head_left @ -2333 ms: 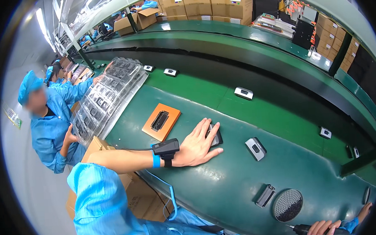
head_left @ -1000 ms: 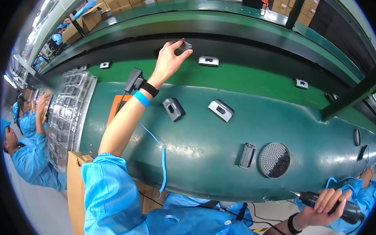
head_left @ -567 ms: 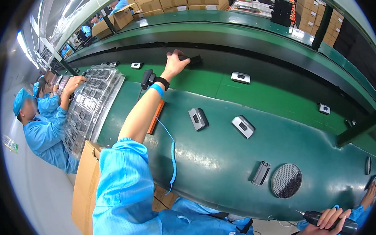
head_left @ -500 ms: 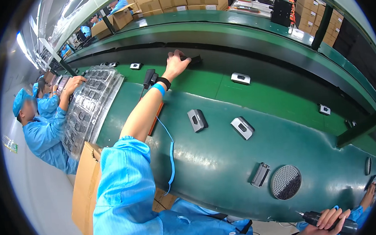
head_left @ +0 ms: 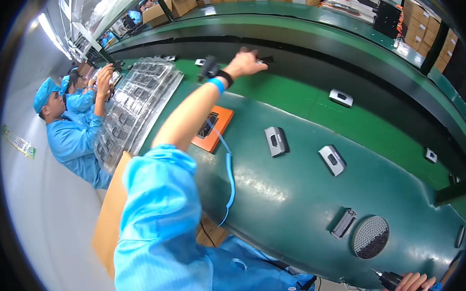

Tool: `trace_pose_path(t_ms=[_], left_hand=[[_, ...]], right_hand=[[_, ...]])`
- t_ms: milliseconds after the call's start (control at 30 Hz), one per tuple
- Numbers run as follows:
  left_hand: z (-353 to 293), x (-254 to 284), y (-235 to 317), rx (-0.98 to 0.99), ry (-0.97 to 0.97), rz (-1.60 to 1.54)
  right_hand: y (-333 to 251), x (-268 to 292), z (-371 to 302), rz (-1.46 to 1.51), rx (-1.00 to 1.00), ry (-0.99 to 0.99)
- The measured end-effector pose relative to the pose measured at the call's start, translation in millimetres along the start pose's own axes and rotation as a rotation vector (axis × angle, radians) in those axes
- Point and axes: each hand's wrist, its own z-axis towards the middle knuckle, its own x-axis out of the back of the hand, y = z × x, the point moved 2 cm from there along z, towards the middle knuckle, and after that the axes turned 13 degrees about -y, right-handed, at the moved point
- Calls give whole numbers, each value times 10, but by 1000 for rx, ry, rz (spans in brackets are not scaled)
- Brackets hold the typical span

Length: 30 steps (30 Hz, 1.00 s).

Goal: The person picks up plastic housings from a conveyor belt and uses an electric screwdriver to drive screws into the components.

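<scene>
My left hand point(head_left: 245, 63) reaches to the far side of the green conveyor. Its thumb and fingers are closed round the near end of a small dark piece point(head_left: 266, 60), whose kind I cannot make out. At the lower right, my right hand point(head_left: 413, 283) grips a black electric screwdriver point(head_left: 390, 280), its tip pointing up and left. Beyond that tip is a round dish point(head_left: 371, 237) of small dark parts, with a grey open housing point(head_left: 343, 223) beside it. Two silver-and-grey devices point(head_left: 277, 141) point(head_left: 332, 160) lie on the dark green table mat.
An orange tray point(head_left: 214, 128) and a coiled blue cord point(head_left: 230, 182) lie under my left forearm. Clear plastic trays point(head_left: 142, 97) are stacked at left, near co-workers in blue. More devices point(head_left: 340, 97) sit on the conveyor point(head_left: 293, 98). A green post point(head_left: 458, 192) stands at right.
The view has swung left, so the table's things sit further right. My left hand stays by the dark piece at the conveyor's far side. The screwdriver sits lower in the picture.
</scene>
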Motion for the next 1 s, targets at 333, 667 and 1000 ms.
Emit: trace_pose_path(t_ms=[333, 667, 1000], left_hand=[[-2048, 347, -1761, 399, -339, 106], [-2724, 222, -1728, 650, -318, -143], [-2529, 168, 1535, -713, 237, -131]], right_hand=[[252, -146, 123, 202, -53, -97], [124, -136, -4, 217, -52, -103], [86, -444, 562, -104, 83, -405]])
